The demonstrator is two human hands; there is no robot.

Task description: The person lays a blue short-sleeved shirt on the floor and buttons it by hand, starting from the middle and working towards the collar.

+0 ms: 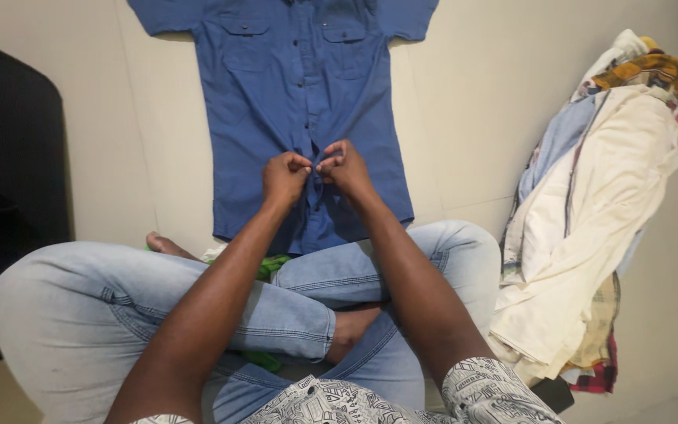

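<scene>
A blue short-sleeved button shirt [276,102] lies flat on the pale floor, collar away from me, with two chest pockets. My left hand [284,179] and my right hand [344,167] meet at the shirt's front placket, low down near the hem. Both pinch the fabric edges at the button line, fingertips almost touching. The button or hole between them is hidden by my fingers. My crossed legs in light blue jeans [119,306] sit just below the shirt's hem.
A pile of clothes [590,220], cream, light blue, yellow and plaid, lies to my right. A dark object [9,196] stands at the left. A green cloth [272,267] peeks out under my legs. Pale floor [464,118] surrounds the shirt.
</scene>
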